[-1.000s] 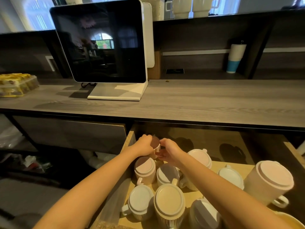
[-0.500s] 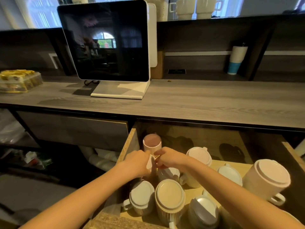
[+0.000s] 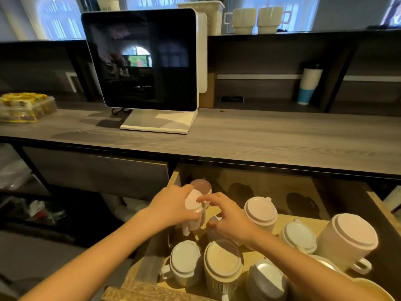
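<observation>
One view, head: all entries below come from it.
Left grip (image 3: 173, 205): closed; fingers curled round the side of an upturned white mug (image 3: 192, 203), holding it.
Right grip (image 3: 230, 220): relaxed, not closed on anything seen; index fingertip (image 3: 199, 199) touches the mug's upturned base, other fingers loosely bent.
Mug position: tilted, between both hands, over the back left corner of the open drawer (image 3: 174, 181), below the bench edge.
Behind it: second upturned mug (image 3: 200, 184), brownish base, just beside the held one.
Drawer contents: more mugs, base-up, packed close; plain mug (image 3: 185, 260) and ribbed mug (image 3: 223, 261) side by side at the front.
Bench (image 3: 282, 137): dark-screened monitor (image 3: 141, 59) on a white stand; wrapped yellow tray (image 3: 23, 107) at the far left.
Shelf behind: blue-and-white paper cup (image 3: 309, 85).
</observation>
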